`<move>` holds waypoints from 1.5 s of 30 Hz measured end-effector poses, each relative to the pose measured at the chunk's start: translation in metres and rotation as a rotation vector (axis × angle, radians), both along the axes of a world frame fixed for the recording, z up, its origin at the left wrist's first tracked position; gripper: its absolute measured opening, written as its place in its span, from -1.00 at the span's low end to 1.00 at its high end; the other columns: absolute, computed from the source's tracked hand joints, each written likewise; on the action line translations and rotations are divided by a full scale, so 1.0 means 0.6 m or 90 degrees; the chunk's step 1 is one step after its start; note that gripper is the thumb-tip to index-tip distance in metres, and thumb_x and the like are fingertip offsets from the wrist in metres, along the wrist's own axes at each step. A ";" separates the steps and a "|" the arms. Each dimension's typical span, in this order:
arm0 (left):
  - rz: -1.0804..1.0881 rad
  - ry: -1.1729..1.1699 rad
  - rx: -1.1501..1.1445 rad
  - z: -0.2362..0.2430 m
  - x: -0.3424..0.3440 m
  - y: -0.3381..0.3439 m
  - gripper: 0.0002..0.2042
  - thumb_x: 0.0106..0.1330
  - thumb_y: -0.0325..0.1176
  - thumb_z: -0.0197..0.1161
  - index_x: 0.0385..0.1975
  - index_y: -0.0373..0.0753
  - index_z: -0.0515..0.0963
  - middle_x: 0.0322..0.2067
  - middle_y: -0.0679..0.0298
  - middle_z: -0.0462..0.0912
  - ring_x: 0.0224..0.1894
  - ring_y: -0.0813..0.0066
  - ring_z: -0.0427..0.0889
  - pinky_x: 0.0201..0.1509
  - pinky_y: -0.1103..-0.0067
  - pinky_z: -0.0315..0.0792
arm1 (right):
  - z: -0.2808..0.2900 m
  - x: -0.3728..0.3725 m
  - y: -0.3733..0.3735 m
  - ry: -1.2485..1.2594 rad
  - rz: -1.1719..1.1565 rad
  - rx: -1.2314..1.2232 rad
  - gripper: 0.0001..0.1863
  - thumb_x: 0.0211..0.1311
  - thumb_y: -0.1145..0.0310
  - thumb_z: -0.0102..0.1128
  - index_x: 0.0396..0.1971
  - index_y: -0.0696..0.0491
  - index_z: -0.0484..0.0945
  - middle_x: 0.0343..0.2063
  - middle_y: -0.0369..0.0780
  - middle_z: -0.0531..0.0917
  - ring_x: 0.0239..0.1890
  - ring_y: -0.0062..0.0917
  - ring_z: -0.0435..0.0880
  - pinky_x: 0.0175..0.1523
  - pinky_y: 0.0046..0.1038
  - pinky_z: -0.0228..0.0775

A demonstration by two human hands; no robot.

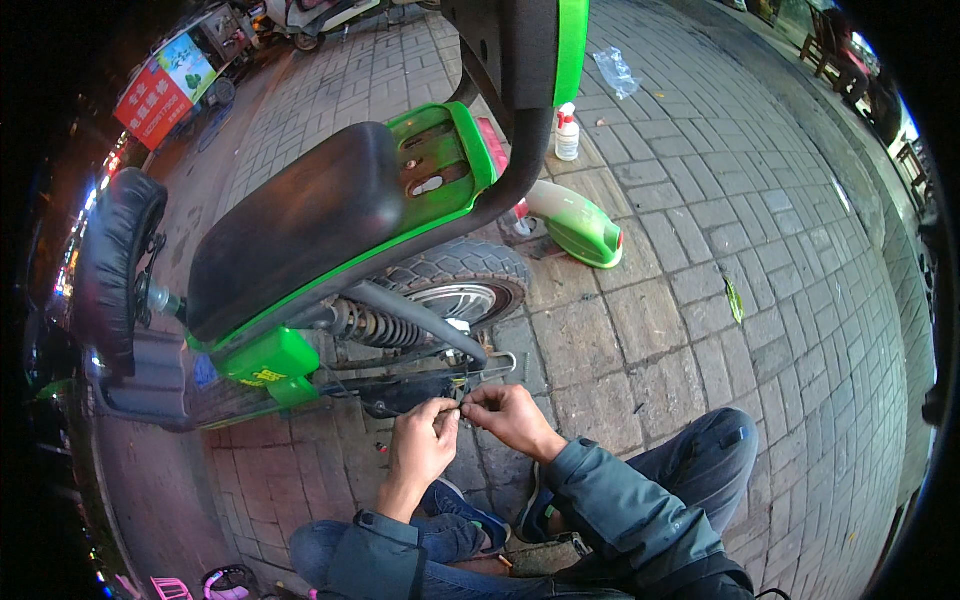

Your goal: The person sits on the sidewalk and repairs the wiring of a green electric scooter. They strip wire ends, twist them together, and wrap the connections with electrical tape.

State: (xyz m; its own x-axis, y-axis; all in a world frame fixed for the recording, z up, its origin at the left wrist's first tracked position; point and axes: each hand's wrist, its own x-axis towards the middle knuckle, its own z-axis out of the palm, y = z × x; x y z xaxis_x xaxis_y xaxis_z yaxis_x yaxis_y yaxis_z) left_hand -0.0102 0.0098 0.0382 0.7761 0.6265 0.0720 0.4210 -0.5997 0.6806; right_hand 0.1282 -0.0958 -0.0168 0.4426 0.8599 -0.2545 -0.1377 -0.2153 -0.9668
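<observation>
A green and black electric scooter [300, 200] stands in front of me, its rear wheel [450, 290] and coil-spring shock absorber [375, 328] facing my side. My left hand [423, 445] and my right hand [510, 420] meet low beside the swingarm [425, 318], below the wheel hub. The fingertips of both hands are pinched close together around something small and dark, perhaps a wire end; it is too small to make out. Thin cables run from the scooter's underside toward my fingers. A bent metal bracket [505, 362] sits just above my right hand.
A detached green and white fender [580, 228] lies on the brick pavement [700, 350] beyond the wheel. Near it stands a white bottle with a red top [567, 135]. A clear plastic bag [616, 73] lies farther off. A red sign [153, 105] and parked vehicles are at the far left.
</observation>
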 end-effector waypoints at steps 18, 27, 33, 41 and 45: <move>-0.009 0.036 0.087 -0.007 0.010 0.003 -0.86 0.24 -0.55 0.36 -0.22 -0.33 0.65 -0.29 0.03 0.72 -0.31 0.13 0.76 -0.28 0.37 0.64 | 0.009 0.000 -0.003 -0.060 0.025 -0.013 -0.72 0.33 0.25 0.37 -0.32 0.21 0.71 -0.53 -0.26 0.69 -0.46 -0.66 0.58 -0.31 -0.46 0.48; 0.011 0.004 0.081 -0.003 0.003 -0.019 -0.85 0.28 -0.54 0.27 -0.17 -0.32 0.63 -0.23 0.02 0.68 -0.19 -0.05 0.69 -0.11 0.24 0.57 | 0.012 -0.004 -0.014 0.413 0.014 -0.002 -0.75 0.45 0.22 0.29 -0.23 0.12 0.68 -0.44 -0.39 0.63 -0.45 -0.75 0.50 -0.29 -0.63 0.38; 0.061 -0.021 -0.022 -0.007 0.008 -0.017 -0.90 0.29 -0.53 0.30 -0.23 -0.33 0.67 -0.30 0.04 0.70 -0.28 0.06 0.72 -0.21 0.34 0.59 | 0.003 -0.008 -0.013 0.471 -0.058 0.038 -0.75 0.46 0.29 0.26 -0.07 0.16 0.65 -0.25 -0.35 0.69 -0.33 -0.73 0.58 -0.21 -0.64 0.46; 0.142 0.010 -0.077 -0.020 0.017 -0.014 -0.91 0.28 -0.48 0.38 -0.31 -0.32 0.62 -0.38 0.08 0.74 -0.40 0.15 0.77 -0.32 0.37 0.60 | -0.016 -0.032 0.003 0.588 -0.133 0.060 -0.85 0.33 0.42 0.37 -0.15 0.08 0.67 -0.24 -0.33 0.73 -0.26 -0.70 0.63 -0.09 -0.62 0.47; 0.166 -0.051 -0.023 -0.024 0.016 -0.031 -0.85 0.32 -0.45 0.35 -0.27 -0.25 0.48 -0.37 0.07 0.73 -0.38 0.05 0.75 -0.32 0.30 0.59 | -0.020 -0.031 0.004 0.575 -0.130 0.101 -0.88 0.32 0.42 0.37 -0.21 0.10 0.66 -0.29 -0.34 0.71 -0.30 -0.70 0.60 -0.10 -0.63 0.46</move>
